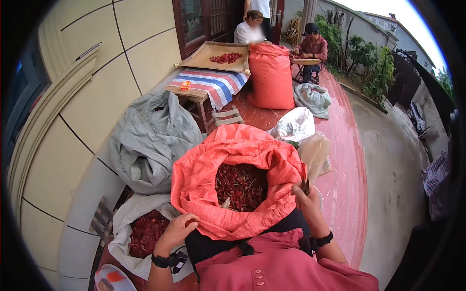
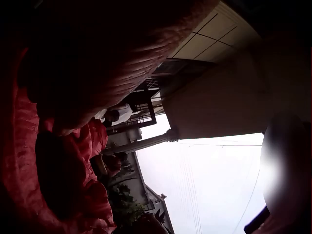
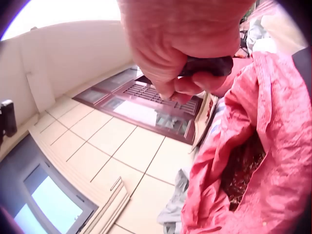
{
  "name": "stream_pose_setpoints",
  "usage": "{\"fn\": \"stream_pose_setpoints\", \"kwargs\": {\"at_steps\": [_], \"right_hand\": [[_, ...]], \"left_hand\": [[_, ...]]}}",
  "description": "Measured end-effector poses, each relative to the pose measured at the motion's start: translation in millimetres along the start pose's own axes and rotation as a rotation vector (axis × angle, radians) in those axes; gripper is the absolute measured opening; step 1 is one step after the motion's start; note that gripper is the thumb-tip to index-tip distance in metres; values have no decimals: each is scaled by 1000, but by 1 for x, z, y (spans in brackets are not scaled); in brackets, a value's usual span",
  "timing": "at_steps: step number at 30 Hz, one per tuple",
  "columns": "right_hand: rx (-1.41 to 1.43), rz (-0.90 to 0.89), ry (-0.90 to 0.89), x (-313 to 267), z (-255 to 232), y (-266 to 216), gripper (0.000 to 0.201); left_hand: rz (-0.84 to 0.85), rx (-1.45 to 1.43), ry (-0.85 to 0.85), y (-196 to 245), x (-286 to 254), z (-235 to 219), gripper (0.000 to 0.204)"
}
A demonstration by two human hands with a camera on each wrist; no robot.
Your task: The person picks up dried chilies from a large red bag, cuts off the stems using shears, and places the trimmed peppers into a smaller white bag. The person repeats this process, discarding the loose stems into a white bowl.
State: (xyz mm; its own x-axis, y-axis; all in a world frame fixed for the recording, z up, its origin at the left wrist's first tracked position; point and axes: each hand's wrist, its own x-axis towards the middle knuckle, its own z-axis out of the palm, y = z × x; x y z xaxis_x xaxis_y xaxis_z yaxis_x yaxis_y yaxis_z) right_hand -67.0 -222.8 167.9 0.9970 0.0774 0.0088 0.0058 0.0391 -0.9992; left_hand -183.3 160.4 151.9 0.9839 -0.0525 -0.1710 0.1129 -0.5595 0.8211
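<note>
A large red woven sack [image 1: 233,145] stands with its rim rolled around dark red dried chillies [image 1: 241,186]. At its near left rim is my left hand [image 1: 177,232], fingers bent; whether they pinch anything is unclear. Beside the right rim, my right hand [image 1: 309,206] grips a small dark pointed tool [image 1: 305,186]. In the right wrist view the fingers of my right hand [image 3: 187,44] curl round this dark tool [image 3: 208,67], above the sack [image 3: 287,146]. The left wrist view is dark, with my left hand [image 2: 112,63] close to the sack [image 2: 92,195].
A white sack of red chillies [image 1: 148,233] stands at left, below a grey sack [image 1: 155,140]. Ahead are a small table with striped cloth [image 1: 213,82], a woven tray [image 1: 204,54] and a tall full red sack [image 1: 271,77]. Several people are at the back.
</note>
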Motion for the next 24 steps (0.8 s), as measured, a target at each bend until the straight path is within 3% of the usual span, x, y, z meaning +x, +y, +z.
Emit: {"fn": "stream_pose_setpoints", "kwargs": {"at_steps": [2,3,5,7,8,9,10,12,13,15,17,19,21,22,24], "right_hand": [[-74,-94,263,13,-31,24,6],[-131,-48,328,16,-51,35,5],[-169,-88,386,26,-85,73,5],[-344,23,410,30,-116,109,9],[-533,-20,433,35,-133,139,14],[-563,108,420,34,-139,150,19],[-619,59,393,37,-152,174,21],[-490,240,435,29,-143,166,23],[-406,203,470,21,-132,150,25],[-233,108,537,19,-104,112,28],[-78,124,379,8,-81,87,30],[34,151,220,-1,-57,78,32],[-83,206,-7,-3,-45,86,31],[-161,223,-95,-4,-42,97,30],[-138,219,-92,2,-44,105,30]], "left_hand": [[-153,165,142,-47,-12,-11,19],[-168,286,220,-84,-15,-13,19],[-286,449,328,-156,-25,-11,18],[-328,487,293,-212,-38,-14,22],[-356,615,326,-222,-47,-10,24],[-403,799,330,-223,-55,-2,23],[-402,850,338,-222,-59,-4,23],[-369,813,357,-223,-57,-14,24],[-338,720,374,-222,-46,-18,25],[-263,517,566,-144,-18,-16,15],[-56,351,601,-73,6,-5,13],[69,249,387,-23,31,10,14],[164,180,132,12,65,32,18],[152,181,12,14,86,44,21],[193,250,-148,0,140,77,27]]}}
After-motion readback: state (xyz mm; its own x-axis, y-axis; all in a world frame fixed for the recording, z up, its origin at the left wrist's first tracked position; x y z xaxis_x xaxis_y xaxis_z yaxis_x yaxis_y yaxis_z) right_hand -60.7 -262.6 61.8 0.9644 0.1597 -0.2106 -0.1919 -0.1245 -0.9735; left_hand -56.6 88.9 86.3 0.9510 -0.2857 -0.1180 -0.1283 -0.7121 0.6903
